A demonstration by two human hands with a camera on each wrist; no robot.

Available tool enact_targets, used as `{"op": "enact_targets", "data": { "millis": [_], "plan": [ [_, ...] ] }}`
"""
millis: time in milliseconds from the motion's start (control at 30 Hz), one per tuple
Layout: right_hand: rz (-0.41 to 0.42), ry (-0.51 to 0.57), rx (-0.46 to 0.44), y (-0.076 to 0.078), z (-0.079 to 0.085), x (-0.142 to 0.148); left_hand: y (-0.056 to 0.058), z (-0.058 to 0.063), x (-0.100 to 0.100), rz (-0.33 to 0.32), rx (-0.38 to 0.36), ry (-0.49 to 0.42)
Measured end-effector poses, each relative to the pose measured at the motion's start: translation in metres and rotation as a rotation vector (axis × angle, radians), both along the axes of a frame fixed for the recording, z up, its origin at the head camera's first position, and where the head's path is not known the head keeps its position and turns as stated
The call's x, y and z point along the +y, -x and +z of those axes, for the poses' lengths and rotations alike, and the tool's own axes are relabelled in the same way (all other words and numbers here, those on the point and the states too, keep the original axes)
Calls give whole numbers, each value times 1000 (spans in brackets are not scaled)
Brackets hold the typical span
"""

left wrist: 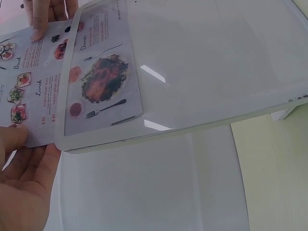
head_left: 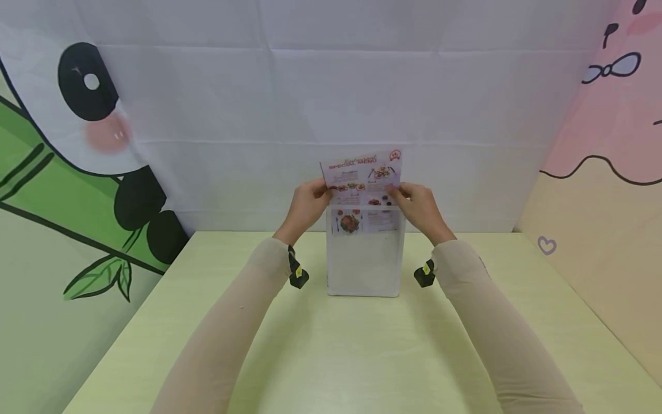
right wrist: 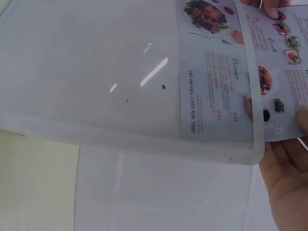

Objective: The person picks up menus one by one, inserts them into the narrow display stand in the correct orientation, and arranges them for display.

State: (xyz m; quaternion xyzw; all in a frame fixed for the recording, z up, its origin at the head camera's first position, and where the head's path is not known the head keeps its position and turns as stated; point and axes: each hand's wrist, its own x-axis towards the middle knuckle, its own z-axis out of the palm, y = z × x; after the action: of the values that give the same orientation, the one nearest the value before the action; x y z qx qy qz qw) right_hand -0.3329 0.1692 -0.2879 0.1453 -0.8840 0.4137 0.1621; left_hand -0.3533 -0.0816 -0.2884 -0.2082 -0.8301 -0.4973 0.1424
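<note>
Holding the printed menu (head_left: 362, 178) by its two side edges, you had its lower part behind the clear front of the white-rimmed sign holder (head_left: 364, 264), which stood on the counter (head_left: 362, 351). Your left hand (head_left: 308, 206) pinched one edge and your right hand (head_left: 420, 206) the other, each with the thumb on the printed face and fingers behind, just above the holder's upper rim. The sheet looked to be only partway in: its bottom edge reached no farther than the upper part of the holder, the larger portion stuck out above, and the panel below held none of it. What remained, as far as could be judged, was that upper portion. Across the top you could read "SPECIAL MENU" in red capitals, under a fainter script line too small to make out; the round red badge (head_left: 395, 154) in the corner was likewise illegible. Farther down stood "Lunch" and "Dinner", with "Lorem ipsum" filler and, near the bottom edge, "call service +123 456 7890". No brand could be read on the holder.
</note>
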Motion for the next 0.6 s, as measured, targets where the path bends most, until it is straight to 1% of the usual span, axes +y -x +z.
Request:
{"op": "enact_targets", "data": {
  "millis": [300, 467, 600],
  "plan": [
    [14, 68, 41, -2, -5, 1, 4, -5, 2, 1, 26, 2],
    [10, 66, 58, -1, -6, 1, 4, -6, 2, -8, 25, -7],
    [3, 58, 74, -2, -6, 0, 3, -5, 1, -2, 19, -5]
  ]
}}
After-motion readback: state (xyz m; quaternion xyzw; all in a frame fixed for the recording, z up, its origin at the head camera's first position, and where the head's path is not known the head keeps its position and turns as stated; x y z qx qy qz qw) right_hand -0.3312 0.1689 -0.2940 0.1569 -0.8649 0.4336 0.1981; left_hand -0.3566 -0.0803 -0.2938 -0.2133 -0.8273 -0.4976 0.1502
